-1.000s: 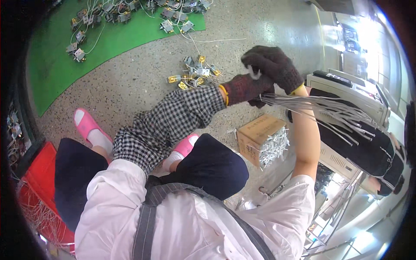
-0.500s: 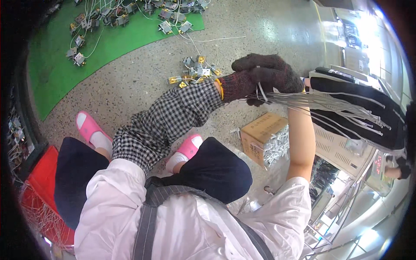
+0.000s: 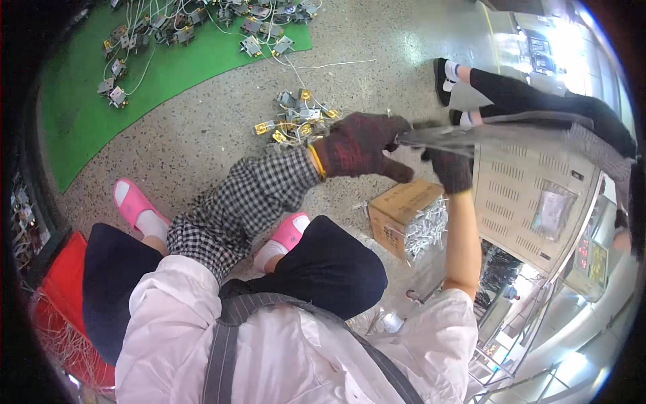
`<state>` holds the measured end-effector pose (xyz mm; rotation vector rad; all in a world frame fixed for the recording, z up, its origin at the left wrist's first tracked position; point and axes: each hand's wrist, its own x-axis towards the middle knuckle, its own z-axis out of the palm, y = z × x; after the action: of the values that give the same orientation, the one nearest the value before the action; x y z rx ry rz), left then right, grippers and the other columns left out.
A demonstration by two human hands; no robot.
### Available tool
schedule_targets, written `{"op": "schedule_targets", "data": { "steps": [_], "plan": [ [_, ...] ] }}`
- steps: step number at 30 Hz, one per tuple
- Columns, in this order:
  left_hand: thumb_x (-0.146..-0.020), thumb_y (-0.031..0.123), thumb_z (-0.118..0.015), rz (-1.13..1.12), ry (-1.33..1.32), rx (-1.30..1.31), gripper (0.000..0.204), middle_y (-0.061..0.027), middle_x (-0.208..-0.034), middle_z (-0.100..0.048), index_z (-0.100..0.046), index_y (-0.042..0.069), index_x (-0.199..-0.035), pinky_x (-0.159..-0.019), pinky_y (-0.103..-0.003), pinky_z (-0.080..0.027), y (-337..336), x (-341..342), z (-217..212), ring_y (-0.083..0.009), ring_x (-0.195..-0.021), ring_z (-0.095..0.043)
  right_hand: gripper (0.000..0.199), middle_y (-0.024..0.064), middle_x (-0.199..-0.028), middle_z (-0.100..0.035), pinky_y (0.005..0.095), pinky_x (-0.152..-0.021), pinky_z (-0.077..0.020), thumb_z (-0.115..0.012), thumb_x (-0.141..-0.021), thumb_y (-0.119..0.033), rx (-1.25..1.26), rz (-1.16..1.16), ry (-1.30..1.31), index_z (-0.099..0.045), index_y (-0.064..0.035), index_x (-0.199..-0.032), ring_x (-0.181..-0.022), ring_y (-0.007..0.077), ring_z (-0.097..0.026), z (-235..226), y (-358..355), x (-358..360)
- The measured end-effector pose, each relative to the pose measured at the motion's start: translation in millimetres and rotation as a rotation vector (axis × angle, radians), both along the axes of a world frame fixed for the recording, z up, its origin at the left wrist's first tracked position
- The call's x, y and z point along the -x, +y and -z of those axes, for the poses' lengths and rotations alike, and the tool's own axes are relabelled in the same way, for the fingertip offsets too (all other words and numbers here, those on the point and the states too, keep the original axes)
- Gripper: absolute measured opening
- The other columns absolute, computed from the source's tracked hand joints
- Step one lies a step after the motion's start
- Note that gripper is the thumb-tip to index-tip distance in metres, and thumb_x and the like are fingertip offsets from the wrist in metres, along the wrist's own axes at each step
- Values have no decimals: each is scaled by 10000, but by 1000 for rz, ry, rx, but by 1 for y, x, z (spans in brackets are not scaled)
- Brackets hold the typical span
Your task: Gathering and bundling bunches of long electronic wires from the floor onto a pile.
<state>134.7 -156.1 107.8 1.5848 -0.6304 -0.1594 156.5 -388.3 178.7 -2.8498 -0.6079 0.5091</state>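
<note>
Grey wires [image 3: 464, 135] trail rightward, blurred, gripped near one end by the left hand [image 3: 362, 143]; the right hand [image 3: 451, 168] no longer overlaps it, apparently leaving it main holder; right grip unclear.

Right fingers [image 3: 439, 160] lower; wire bundle [image 3: 464, 135] swung higher, blurred; co-worker's shoe [image 3: 442, 82] now in full view
</note>
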Motion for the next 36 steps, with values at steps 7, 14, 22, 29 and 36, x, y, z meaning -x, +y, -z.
{"op": "schedule_targets", "data": {
  "steps": [7, 14, 22, 29, 36],
  "plan": [
    [-673, 247, -670, -239, -367, -33, 284, -128, -769, -615, -592, 93, -900, -630, -421, -490, -42, 17, 32, -319, -743, -616, 285, 52, -762, -611, 232, -555, -445, -403, -953, -220, -1509, 1330, 1024, -560, -55, -781, -687, 145, -594, 12, 82, 116],
    [-901, 309, -512, -66, -201, 489, 252, -129, -990, -614, -590, 101, -1020, -793, -391, -492, -45, 18, 41, -267, -887, -612, 269, 89, -832, -657, 246, -560, -493, -489, -914, -211, -583, 565, 644, -629, 0, -1006, -714, 142, -627, 40, -3, 107],
    [-996, 407, -284, -7, 388, 909, 539, -157, -1267, -525, -481, -12, -1274, -1018, -357, -376, -36, 27, 59, -239, -1143, -523, 275, 80, -934, -645, 258, -669, -478, -583, -863, -193, -202, -136, 385, -623, -1, -1054, -747, 142, -599, -35, 57, 9],
    [-996, 386, -318, -75, 400, 814, 508, -131, -1229, -563, -508, -7, -1255, -1028, -360, -355, -34, 30, 55, -225, -1159, -511, 278, 95, -947, -634, 254, -710, -476, -620, -809, -172, -202, 442, 633, -634, -2, -1028, -798, 123, -586, -37, 79, 8],
    [-883, 430, -553, -67, 234, 658, 599, -139, -1260, -543, -451, 22, -1309, -1002, -364, -387, -34, 29, 53, -238, -1170, -514, 220, 99, -907, -645, 302, -708, -498, -612, -819, -150, -314, 530, 574, -643, -34, -1004, -794, 161, -601, -16, 62, 15]
  ]
}}
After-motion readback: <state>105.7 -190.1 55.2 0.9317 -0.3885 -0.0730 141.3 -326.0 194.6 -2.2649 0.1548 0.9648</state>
